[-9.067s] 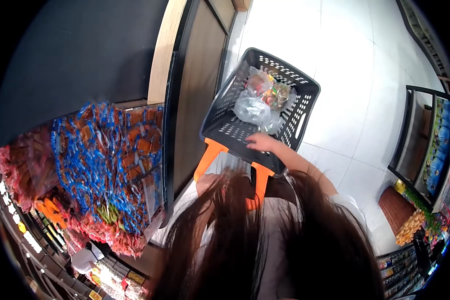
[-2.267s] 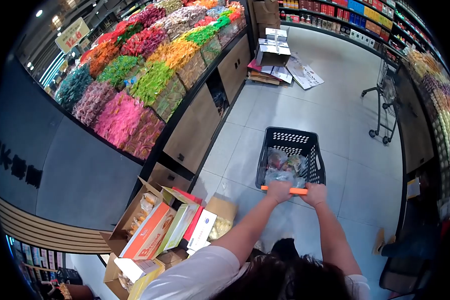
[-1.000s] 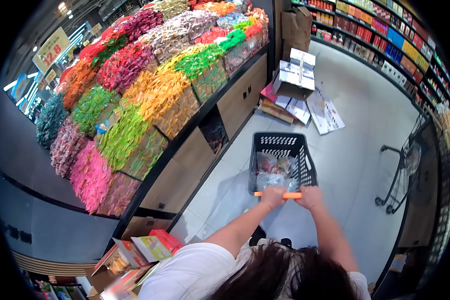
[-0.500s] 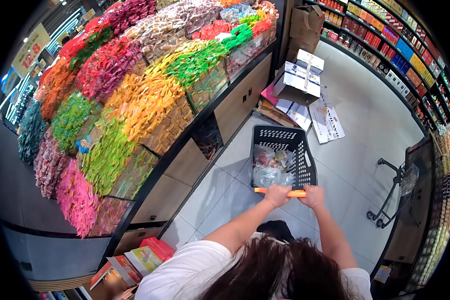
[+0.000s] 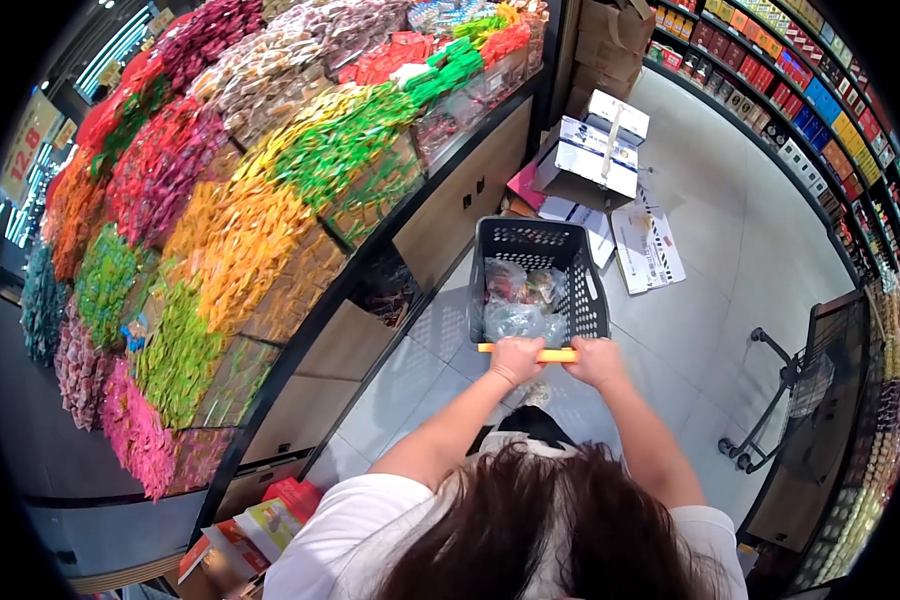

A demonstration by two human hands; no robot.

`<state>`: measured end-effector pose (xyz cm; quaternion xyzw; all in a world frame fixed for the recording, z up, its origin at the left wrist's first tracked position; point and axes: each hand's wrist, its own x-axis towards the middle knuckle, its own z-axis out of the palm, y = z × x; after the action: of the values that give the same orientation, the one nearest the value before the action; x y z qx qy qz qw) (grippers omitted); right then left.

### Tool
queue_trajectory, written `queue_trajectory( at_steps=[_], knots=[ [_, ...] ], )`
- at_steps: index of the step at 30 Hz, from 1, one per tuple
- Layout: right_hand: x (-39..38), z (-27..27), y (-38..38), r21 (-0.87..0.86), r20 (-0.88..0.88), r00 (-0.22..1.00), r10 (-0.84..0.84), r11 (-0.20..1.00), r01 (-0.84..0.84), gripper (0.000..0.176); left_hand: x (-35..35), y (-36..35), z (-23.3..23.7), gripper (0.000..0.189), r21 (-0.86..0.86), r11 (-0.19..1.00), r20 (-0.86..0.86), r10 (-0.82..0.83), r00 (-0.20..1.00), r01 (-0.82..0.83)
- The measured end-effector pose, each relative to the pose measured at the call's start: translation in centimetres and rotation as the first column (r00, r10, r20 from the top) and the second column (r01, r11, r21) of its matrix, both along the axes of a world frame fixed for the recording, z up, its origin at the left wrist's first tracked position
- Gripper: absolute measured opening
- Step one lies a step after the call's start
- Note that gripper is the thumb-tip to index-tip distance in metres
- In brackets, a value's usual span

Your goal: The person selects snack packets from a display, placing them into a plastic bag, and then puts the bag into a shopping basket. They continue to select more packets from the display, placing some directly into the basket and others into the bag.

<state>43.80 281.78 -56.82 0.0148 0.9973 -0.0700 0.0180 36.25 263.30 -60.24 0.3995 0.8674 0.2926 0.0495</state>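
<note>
Both arms reach forward to the orange-yellow handle of a black basket cart. My left hand is wrapped round the handle left of its middle. Round its right end closes my right hand. In front of them is the black perforated basket, open at the top. Clear plastic bags lie in its left part, with reddish and greenish goods inside that I cannot make out. The basket's wheels are hidden beneath it.
To the left rises a long display of wrapped sweets in coloured heaps. Ahead, white boxes and flattened cardboard lie on the floor. A metal shopping cart stands at right. Stocked shelves curve along the far right.
The basket and both hands have shifted left and a little up in view, closer to the boxes. The sweets display has slid left. Both hands still grip the handle.
</note>
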Motion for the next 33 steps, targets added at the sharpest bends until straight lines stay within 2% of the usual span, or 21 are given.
queue_trajectory(
  at_steps=[4,6,8,10,12,13,15,16,17,18,20,22,23,24,25,26,27,28,30,31,33],
  knots=[
    [-3.5,0.0,2.9,-0.078,0.019,0.995,0.094,0.993,-0.092,0.024,-3.1,1.7,0.6,0.022,-0.023,0.999,-0.006,0.029,1.000,-0.029],
    [-4.9,0.1,4.7,-0.048,0.112,0.988,0.104,0.994,-0.099,0.023,-3.7,3.6,1.1,0.022,-0.024,0.999,0.006,0.047,0.999,-0.046],
    [-5.8,-0.1,6.6,-0.012,0.204,0.967,0.154,0.988,-0.155,0.024,-3.7,5.2,1.5,0.022,-0.092,0.992,0.109,0.098,0.989,-0.088],
    [-6.2,-0.1,9.6,0.014,0.259,0.952,0.161,0.985,-0.171,0.023,-3.3,7.6,0.7,0.023,-0.051,0.997,0.190,0.072,0.979,-0.063],
    [-6.3,-0.2,13.2,0.105,0.306,0.938,0.165,0.973,-0.206,0.026,-3.0,9.8,0.8,0.031,0.124,0.992,0.446,-0.030,0.895,-0.029],
    [-6.4,-0.4,15.2,0.138,0.321,0.934,0.157,0.968,-0.210,0.026,-3.0,10.5,0.8,0.031,0.130,0.991,0.458,-0.035,0.888,-0.028],
    [-7.0,0.4,18.3,0.208,0.346,0.929,0.133,0.954,-0.214,0.024,-3.4,11.8,1.1,0.044,0.259,0.955,0.459,-0.253,0.852,0.144],
    [-7.3,1.8,19.3,0.242,0.356,0.927,0.116,0.947,-0.211,0.023,-4.3,11.9,2.1,0.049,0.286,0.936,0.489,-0.326,0.809,0.204],
    [-7.5,2.6,20.4,0.243,0.368,0.925,0.092,0.951,-0.191,0.021,-5.4,11.4,4.5,0.046,0.352,0.907,0.450,-0.381,0.808,0.231],
    [-7.5,3.0,21.4,0.243,0.375,0.925,0.069,0.955,-0.170,0.020,-6.7,10.5,7.8,0.042,0.414,0.873,0.404,-0.431,0.807,0.259],
    [-7.2,3.0,23.8,0.264,0.402,0.914,0.050,0.950,-0.168,0.019,-9.2,8.1,15.1,0.028,0.588,0.765,0.414,-0.565,0.714,0.264],
    [-6.6,3.1,25.8,0.283,0.421,0.906,0.043,0.943,-0.176,0.017,-11.0,4.2,22.5,0.013,0.752,0.601,0.338,-0.704,0.624,0.271],
    [-6.2,3.5,26.5,0.306,0.423,0.905,0.037,0.935,-0.181,0.016,-11.3,2.2,25.9,0.006,0.824,0.521,0.294,-0.729,0.618,0.223],
    [-5.7,3.5,27.1,0.325,0.428,0.903,0.034,0.927,-0.189,0.015,-11.9,-0.3,29.1,0.005,0.830,0.499,0.303,-0.779,0.549,0.250],
    [-5.2,3.4,27.9,0.312,0.439,0.898,0.037,0.931,-0.191,0.015,-11.9,-1.0,30.0,0.006,0.950,0.206,0.059,-0.858,0.510,0.236],
    [-4.7,3.0,28.8,0.300,0.418,0.908,0.034,0.938,-0.173,0.013,-12.8,-1.5,31.7,0.005,0.970,0.014,-0.089,-0.911,0.404,0.244],
    [-4.5,2.6,29.0,0.286,0.397,0.917,0.032,0.945,-0.157,0.012,-11.8,-2.9,32.4,0.006,0.977,0.051,-0.079,-0.816,0.573,0.208],
    [-4.5,2.4,28.9,0.271,0.410,0.911,0.040,0.949,-0.164,0.012,-12.6,-4.1,34.3,0.012,0.963,0.148,-0.015,-0.807,0.591,0.226],
    [-4.8,2.5,28.6,0.292,0.428,0.904,-0.005,0.947,-0.134,0.012,-12.1,-4.4,34.3,0.013,0.972,0.060,-0.101,-0.764,0.638,0.226],
    [-4.7,2.5,28.3,0.285,0.437,0.900,-0.004,0.949,-0.134,0.012,-12.3,-4.1,34.4,0.013,0.974,0.065,-0.090,-0.766,0.637,0.217],
    [-4.5,2.8,28.0,0.272,0.397,0.918,-0.012,0.956,-0.105,0.012,-12.8,-3.5,34.6,0.017,0.963,-0.064,-0.215,-0.764,0.608,0.261]
  ],
)
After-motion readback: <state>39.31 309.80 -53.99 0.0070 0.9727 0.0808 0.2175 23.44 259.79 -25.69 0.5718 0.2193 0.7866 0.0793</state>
